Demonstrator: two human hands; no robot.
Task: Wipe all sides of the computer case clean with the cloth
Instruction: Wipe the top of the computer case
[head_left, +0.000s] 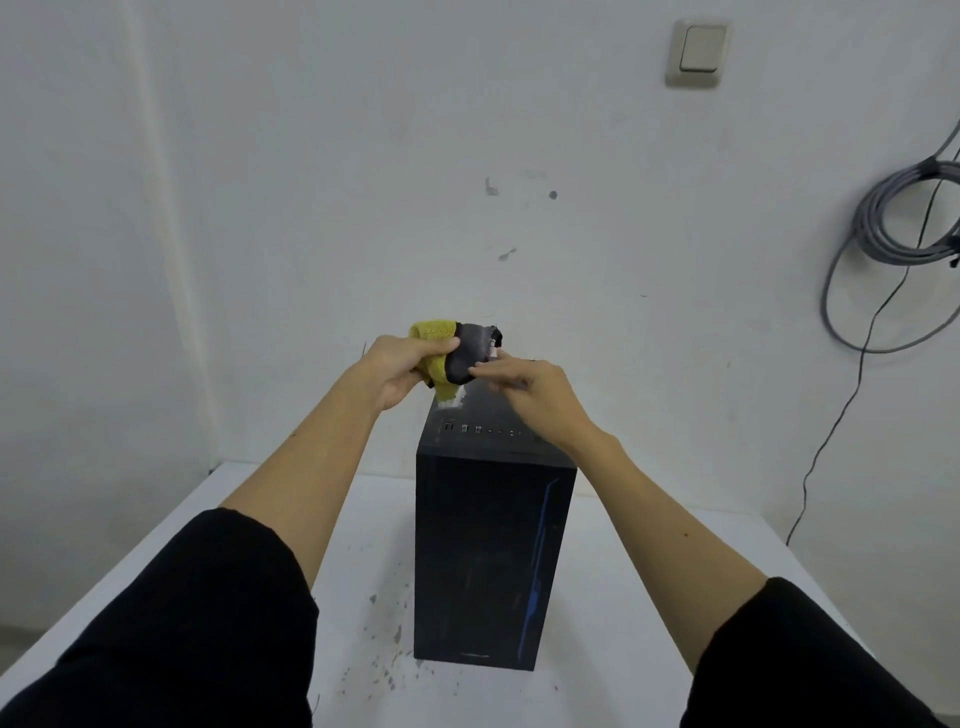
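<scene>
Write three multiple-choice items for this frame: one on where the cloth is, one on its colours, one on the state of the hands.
1. Where is the cloth?
A. Held above the far end of the computer case's top
B. Lying on the table beside the case
C. Hanging on the wall

2. Which colours show on the cloth?
A. Red and white
B. Yellow and grey
C. All blue

3. What are the hands doing?
A. Both rest flat on the table
B. Left hand grips the cloth, right hand's fingertips pinch its grey part
C. Both hang free of everything

Answers:
1. A: the cloth sits in the hands over the rear of the computer case, off the table.
2. B: a yellow side and a grey side show.
3. B: the left hand wraps the yellow part; the right hand pinches the grey edge.
</scene>
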